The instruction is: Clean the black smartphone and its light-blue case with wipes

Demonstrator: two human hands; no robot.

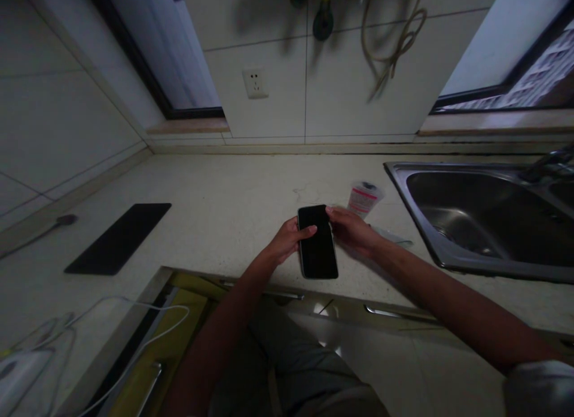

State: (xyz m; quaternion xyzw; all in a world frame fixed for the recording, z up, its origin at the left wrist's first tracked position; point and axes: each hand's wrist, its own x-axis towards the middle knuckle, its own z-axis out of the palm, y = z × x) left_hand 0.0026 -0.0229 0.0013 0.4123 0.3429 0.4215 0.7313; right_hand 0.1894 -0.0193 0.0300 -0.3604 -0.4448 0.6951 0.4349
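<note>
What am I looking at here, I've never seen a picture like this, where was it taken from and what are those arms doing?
This is a single picture from a camera worn on a person's head, looking forward and down, so the arms you see are that person's own. The left hand and the right hand both touch a black phone, one at each side. Its screen is dark, and I can't tell whether it is lifted off the pale counter. Also on the counter are a flat black mat to the left and a clear plastic cup with a pink label just beyond the hands. A steel sink is set into the counter on the right, and a wall socket sits on the wall ahead.
</note>
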